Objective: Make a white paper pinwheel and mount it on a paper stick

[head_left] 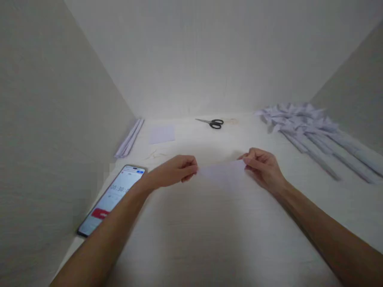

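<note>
A small pale sheet of paper [222, 173] is held flat just above the white table [209, 239] between both hands. My left hand [175, 171] pinches its left edge with thumb and fingers closed. My right hand [261, 166] pinches its right edge the same way. Both forearms reach in from the bottom corners of the view.
A phone [112, 199] with a lit timer screen lies at the left. Black-handled scissors [213, 122] rest at the back. A paper square [162, 134] and rolled paper sticks [129, 138] lie back left. Several finished paper pinwheels on sticks [311, 131] fill the right. Walls enclose three sides.
</note>
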The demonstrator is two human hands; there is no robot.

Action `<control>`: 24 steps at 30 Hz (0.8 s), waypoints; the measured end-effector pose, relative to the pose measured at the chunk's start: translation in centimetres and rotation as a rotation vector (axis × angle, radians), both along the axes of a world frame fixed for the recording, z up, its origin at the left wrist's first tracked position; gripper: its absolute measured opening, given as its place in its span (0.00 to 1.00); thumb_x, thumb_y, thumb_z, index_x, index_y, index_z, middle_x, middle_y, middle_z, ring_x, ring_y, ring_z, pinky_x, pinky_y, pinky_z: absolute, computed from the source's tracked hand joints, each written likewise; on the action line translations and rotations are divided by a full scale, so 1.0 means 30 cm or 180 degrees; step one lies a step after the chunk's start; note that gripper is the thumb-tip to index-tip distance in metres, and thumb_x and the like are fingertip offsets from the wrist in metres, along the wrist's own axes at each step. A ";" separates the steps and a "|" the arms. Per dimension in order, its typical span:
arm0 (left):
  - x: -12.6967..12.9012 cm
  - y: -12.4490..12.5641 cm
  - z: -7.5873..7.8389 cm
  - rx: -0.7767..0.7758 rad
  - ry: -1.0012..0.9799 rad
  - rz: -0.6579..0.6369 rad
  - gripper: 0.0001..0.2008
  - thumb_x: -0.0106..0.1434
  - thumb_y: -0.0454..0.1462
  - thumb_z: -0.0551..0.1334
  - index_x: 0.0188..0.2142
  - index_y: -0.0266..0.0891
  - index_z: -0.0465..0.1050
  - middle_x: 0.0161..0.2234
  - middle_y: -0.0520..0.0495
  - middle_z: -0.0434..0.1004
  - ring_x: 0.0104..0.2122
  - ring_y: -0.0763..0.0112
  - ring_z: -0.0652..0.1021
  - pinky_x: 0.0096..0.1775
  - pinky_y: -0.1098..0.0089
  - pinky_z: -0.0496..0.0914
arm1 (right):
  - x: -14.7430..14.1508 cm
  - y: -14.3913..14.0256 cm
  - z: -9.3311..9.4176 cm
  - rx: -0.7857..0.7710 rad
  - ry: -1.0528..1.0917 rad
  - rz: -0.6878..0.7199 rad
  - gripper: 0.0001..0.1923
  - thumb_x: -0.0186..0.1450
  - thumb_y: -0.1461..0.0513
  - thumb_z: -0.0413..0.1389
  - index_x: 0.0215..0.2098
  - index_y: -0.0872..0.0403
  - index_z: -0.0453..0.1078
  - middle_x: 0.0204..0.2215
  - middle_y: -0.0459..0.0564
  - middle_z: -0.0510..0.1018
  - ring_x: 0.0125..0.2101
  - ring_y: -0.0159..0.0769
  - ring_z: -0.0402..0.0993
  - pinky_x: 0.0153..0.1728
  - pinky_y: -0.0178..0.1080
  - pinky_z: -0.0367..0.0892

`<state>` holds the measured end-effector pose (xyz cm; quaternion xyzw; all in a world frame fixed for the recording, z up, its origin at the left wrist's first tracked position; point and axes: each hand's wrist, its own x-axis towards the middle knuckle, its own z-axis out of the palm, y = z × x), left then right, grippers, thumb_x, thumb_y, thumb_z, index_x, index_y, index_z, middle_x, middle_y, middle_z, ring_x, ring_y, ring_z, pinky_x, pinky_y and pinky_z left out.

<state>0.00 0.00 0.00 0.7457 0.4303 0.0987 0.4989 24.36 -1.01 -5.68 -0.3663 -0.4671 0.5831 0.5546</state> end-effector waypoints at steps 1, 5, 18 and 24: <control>0.001 -0.002 0.002 -0.0033 -0.0012 -0.0011 0.07 0.56 0.35 0.51 0.22 0.36 0.59 0.16 0.57 0.59 0.16 0.83 0.58 0.19 0.78 0.54 | -0.002 -0.002 -0.002 -0.0007 -0.0020 0.0013 0.10 0.48 0.63 0.61 0.15 0.57 0.65 0.19 0.44 0.74 0.21 0.25 0.68 0.21 0.27 0.61; -0.009 0.001 0.009 -0.0149 -0.0021 0.0033 0.05 0.54 0.34 0.52 0.23 0.37 0.59 0.15 0.58 0.58 0.15 0.83 0.57 0.18 0.78 0.52 | 0.000 -0.007 -0.005 -0.0010 -0.0093 0.0030 0.10 0.49 0.64 0.60 0.15 0.56 0.64 0.20 0.46 0.75 0.22 0.26 0.69 0.23 0.29 0.62; 0.015 -0.015 0.010 0.1564 0.0668 0.0469 0.11 0.58 0.39 0.48 0.27 0.37 0.66 0.26 0.50 0.68 0.26 0.74 0.66 0.28 0.73 0.59 | -0.012 -0.026 -0.001 0.0076 -0.0350 0.0133 0.10 0.52 0.64 0.58 0.17 0.56 0.64 0.22 0.46 0.75 0.23 0.27 0.68 0.24 0.30 0.61; 0.071 -0.058 -0.014 0.1105 0.0448 -0.0185 0.14 0.59 0.41 0.49 0.27 0.36 0.68 0.23 0.51 0.68 0.24 0.76 0.67 0.25 0.75 0.57 | -0.063 -0.053 -0.010 0.0006 -0.0298 0.0517 0.10 0.53 0.65 0.58 0.17 0.57 0.63 0.23 0.46 0.76 0.24 0.27 0.69 0.24 0.30 0.61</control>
